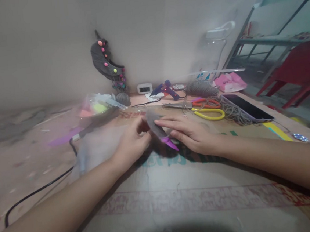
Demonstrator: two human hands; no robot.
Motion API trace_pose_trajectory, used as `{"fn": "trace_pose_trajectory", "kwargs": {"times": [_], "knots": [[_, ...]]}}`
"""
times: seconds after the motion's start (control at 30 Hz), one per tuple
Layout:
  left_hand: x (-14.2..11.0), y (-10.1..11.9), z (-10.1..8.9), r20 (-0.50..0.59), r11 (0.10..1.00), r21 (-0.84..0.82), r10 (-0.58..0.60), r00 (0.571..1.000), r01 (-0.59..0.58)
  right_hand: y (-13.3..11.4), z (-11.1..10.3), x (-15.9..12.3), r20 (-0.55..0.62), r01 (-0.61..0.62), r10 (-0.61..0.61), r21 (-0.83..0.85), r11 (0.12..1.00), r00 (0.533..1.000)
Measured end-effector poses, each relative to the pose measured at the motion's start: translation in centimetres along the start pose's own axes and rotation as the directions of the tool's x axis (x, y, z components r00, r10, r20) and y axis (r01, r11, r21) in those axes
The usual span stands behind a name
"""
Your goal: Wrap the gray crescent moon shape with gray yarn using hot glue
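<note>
In the middle of the head view, both hands hold a curved crescent piece (156,126) wrapped in grey yarn, with a bare purple tip (170,144) pointing down toward me. My left hand (132,142) is closed on its left side, fingers curled behind it and partly hidden. From the right, my right hand (191,132) grips it with fingers laid over the grey surface and the thumb lower down. Beyond the right hand lie scissors (208,113) with orange and yellow handles, tangled in loose grey yarn (234,112).
A glue gun (166,89), a small digital clock (144,88) and a grey yarn ball (200,88) stand along the wall. A phone (248,107) lies at right. Cardboard (167,207) covers the work surface; a black cable (40,187) runs at left. A decorated grey crescent (103,60) hangs behind.
</note>
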State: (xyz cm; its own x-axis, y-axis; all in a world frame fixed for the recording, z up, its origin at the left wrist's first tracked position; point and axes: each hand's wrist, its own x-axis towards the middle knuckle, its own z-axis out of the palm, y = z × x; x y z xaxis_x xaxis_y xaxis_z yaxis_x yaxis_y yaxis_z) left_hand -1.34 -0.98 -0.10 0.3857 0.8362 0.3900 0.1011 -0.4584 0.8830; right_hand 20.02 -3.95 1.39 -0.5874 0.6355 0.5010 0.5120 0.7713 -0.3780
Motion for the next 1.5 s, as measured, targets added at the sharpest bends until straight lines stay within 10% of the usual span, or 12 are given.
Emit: {"fn": "trace_pose_trajectory", "kwargs": {"times": [0.47,0.6,0.73,0.97,1.13,1.37,1.5], "knots": [[0.2,0.3,-0.5,0.052,0.985,0.041,-0.169,0.984,0.167,0.8,0.2,0.0,0.026,0.007,-0.007,-0.004,1.0,1.0],[0.6,0.2,-0.5,0.022,0.981,-0.034,-0.19,0.982,0.19,1.0,0.4,0.0,-0.086,-0.084,0.094,0.12,0.989,0.992],[0.8,0.0,-0.4,-0.041,0.971,-0.144,-0.199,0.979,0.191,1.5,0.6,0.2,0.045,-0.275,0.273,0.268,0.923,0.961],[1.2,-0.2,-0.6,-0.204,0.972,-0.157,-0.206,0.957,0.176,1.7,0.0,0.8,0.257,-0.284,0.261,0.058,0.957,0.93],[1.4,-0.6,-1.0,-0.238,0.977,-0.09,-0.212,0.948,0.196,1.8,-0.2,0.9,0.137,-0.38,0.367,0.085,0.921,0.92],[1.5,-1.1,-1.2,-0.303,0.979,-0.096,-0.202,0.931,0.181,1.9,-0.6,0.0,-0.167,-0.244,0.237,-0.024,0.969,0.957],[1.6,-1.6,-1.3,-0.315,0.974,-0.111,-0.222,0.923,0.196,0.6,-1.1,-0.6,-0.006,0.127,-0.132,-0.226,0.966,0.991]]}}
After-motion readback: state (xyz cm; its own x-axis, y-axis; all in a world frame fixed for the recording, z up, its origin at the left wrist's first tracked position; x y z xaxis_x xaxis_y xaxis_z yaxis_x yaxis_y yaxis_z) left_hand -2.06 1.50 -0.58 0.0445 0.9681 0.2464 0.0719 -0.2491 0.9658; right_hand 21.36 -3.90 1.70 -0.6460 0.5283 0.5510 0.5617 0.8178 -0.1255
